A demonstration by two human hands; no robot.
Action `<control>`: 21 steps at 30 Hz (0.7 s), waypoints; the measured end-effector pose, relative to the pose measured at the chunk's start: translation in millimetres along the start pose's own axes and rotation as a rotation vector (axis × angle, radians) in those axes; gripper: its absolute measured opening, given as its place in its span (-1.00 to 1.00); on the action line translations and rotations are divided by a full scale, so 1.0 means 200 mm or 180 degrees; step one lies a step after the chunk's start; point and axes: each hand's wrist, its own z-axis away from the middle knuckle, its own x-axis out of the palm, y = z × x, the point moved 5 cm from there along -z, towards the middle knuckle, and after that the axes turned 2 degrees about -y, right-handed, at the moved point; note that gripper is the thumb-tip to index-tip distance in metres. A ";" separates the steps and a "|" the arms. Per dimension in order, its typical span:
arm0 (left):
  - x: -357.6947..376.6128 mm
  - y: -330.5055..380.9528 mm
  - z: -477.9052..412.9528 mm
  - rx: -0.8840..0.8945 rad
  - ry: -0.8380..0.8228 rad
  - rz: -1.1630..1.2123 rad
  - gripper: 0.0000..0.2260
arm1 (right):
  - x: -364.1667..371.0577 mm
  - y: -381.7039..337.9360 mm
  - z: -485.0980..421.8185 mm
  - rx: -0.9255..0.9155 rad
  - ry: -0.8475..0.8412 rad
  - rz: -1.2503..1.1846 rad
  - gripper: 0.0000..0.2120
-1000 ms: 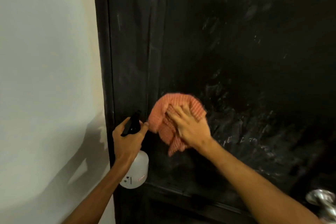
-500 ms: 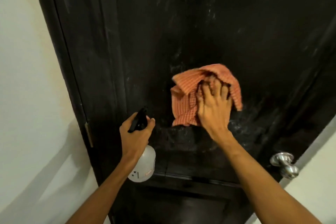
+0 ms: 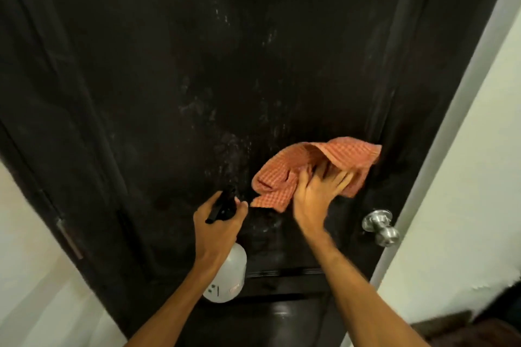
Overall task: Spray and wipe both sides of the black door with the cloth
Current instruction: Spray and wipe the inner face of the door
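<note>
We see the right hand (image 3: pixel 315 194) pressing the orange checked cloth (image 3: pixel 304 169) against the black door (image 3: pixel 197 79), left of the metal doorknob (image 3: pixel 380 227). The left hand (image 3: pixel 217 228) has its grip closed around the spray bottle (image 3: pixel 225 279).

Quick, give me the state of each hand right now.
Left hand: grips the spray bottle by its black head.
Right hand: fingers fairly straight, presses the orange cloth against the black door.

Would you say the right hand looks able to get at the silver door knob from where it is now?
Probably yes. The right hand presses the cloth on the black door, and the door knob sits just to its right and slightly lower, nothing between; the cloth would come along.
</note>
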 end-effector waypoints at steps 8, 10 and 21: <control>0.24 -0.01 0.08 -0.0072 -0.0363 -0.0006 -0.87 | 0.10 0.11 0.38 -0.0242 -0.1820 -0.0078 -0.24; 0.27 0.01 0.06 -0.0024 -0.0425 0.0040 -0.88 | 0.01 0.03 0.11 0.0129 -0.1189 -0.0429 -0.41; 0.42 0.00 0.09 -0.0058 -0.0565 -0.0034 -0.83 | 0.13 0.43 0.48 0.1158 -0.1739 -0.0891 -0.79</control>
